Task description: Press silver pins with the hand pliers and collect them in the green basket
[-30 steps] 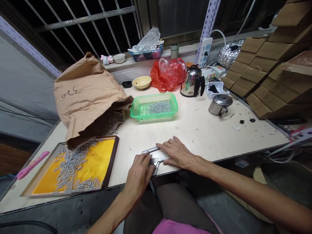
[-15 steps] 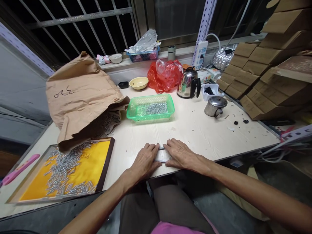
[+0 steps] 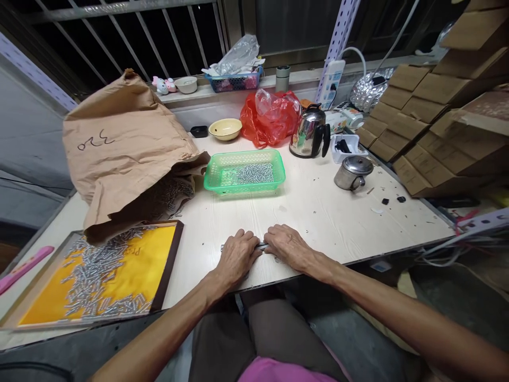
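Note:
Near the front edge of the table (image 3: 318,223), both my hands are closed on a slim metal strip (image 3: 261,246) that lies crosswise. My left hand (image 3: 237,255) curls over its left part, and a short end shows past the fingers. My right hand (image 3: 287,246) grips it further right, where the palm and fingers cover it. Between the hands only a small piece of the strip is visible. Beyond them stands a green plastic basket (image 3: 210,184) holding many small metal pins (image 3: 256,173). To the left, a shallow tray with a yellow bottom (image 3: 153,260) carries a heap of similar pins (image 3: 93,273).
A brown paper bag (image 3: 127,154) with pins inside leans over the tray. Behind the basket are a yellow bowl (image 3: 225,129), a red plastic bag (image 3: 270,119) and a kettle (image 3: 308,132). A lidded metal cup (image 3: 352,172) and stacked cardboard boxes (image 3: 413,132) stand right.
Two parallel metal strips showed between my hands before; now one shows. My fingers have drawn in more tightly around it. The view has shifted slightly.

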The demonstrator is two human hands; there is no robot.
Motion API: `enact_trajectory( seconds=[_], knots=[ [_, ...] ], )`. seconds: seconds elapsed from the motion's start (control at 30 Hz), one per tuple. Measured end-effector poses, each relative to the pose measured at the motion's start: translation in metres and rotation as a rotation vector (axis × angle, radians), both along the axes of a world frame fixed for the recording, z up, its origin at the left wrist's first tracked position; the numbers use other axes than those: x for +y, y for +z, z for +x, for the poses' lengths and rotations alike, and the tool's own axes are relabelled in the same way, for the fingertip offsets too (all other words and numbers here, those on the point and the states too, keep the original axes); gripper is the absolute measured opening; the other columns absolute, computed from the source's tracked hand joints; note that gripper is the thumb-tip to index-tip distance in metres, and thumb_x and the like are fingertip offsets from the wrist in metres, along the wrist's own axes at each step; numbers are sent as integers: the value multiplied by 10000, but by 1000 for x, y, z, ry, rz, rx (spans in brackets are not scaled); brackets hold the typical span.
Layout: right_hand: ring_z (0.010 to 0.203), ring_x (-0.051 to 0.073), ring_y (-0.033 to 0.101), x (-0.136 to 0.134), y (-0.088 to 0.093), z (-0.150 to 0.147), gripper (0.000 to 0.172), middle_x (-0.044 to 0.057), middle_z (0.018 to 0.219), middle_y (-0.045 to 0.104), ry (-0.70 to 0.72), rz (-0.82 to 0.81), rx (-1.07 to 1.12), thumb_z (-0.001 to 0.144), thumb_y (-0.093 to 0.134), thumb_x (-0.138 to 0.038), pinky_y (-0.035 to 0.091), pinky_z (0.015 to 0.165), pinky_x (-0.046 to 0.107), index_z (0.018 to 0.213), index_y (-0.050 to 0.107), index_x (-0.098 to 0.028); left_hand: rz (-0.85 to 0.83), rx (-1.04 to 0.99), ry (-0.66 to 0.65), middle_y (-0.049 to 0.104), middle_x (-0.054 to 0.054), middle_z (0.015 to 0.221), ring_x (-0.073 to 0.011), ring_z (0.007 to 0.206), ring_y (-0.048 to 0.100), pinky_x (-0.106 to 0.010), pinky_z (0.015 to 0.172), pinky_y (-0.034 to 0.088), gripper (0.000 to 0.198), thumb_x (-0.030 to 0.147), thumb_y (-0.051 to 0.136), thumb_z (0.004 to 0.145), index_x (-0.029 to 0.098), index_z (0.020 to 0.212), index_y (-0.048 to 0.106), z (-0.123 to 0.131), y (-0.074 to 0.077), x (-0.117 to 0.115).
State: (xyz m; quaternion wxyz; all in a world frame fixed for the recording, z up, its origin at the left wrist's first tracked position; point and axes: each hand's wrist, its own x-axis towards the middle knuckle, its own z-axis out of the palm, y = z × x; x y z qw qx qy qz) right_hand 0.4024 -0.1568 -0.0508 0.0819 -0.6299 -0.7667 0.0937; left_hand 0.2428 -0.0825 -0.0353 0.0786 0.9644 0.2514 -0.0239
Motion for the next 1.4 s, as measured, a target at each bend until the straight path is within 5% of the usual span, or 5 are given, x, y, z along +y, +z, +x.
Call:
enact_trajectory(
  seconds=[0.23, 0.7, 0.9, 1.2, 1.4],
  knots=[
    [971, 207, 495, -5, 16, 14, 421, 91, 1045, 562, 40, -29, 108, 838, 555, -452, 388, 805, 309, 1139, 540, -158, 68, -214, 128, 533, -106, 1180, -247, 1110, 479, -419, 909, 434, 294, 212, 473, 870, 182, 1162, 489, -12, -11, -33],
    [918, 228, 464, 38, 25, -5, 222, 95, 882, 611, -120, 56, -205, 906, 439, -250, 306, 795, 382, 855, 635, -160, -56, -425, 150, 607, -82, 1079, -219, 1134, 501, -484, 1051, 315, 242, 150, 396, 890, 197, 1083, 535, -11, -34, -89],
    [909, 209, 450, 23, 39, -75, 200, 51, 967, 582, 426, 14, -66, 888, 463, -206, 345, 738, 339, 860, 654, -261, -187, -417, 157, 641, -139, 1027, -269, 961, 588, -449, 858, 476, 368, 97, 320, 843, 161, 1107, 569, -16, -62, -89],
    [759, 181, 512, 31, 14, -100, 139, 38, 819, 587, 772, 100, -4, 815, 479, -88, 409, 706, 339, 792, 567, -193, -108, -452, 177, 667, -106, 1049, -266, 925, 623, -349, 749, 527, 404, 244, 491, 786, 227, 1188, 528, -9, -121, -100],
    [743, 162, 579, 53, 67, -58, 142, 32, 860, 620, 319, 552, 447, 915, 414, -301, 460, 668, 296, 968, 535, -250, 58, -591, 75, 633, -91, 1044, -225, 996, 578, -324, 851, 491, 239, 342, 498, 837, 221, 1029, 576, -47, -61, -77]
  ],
)
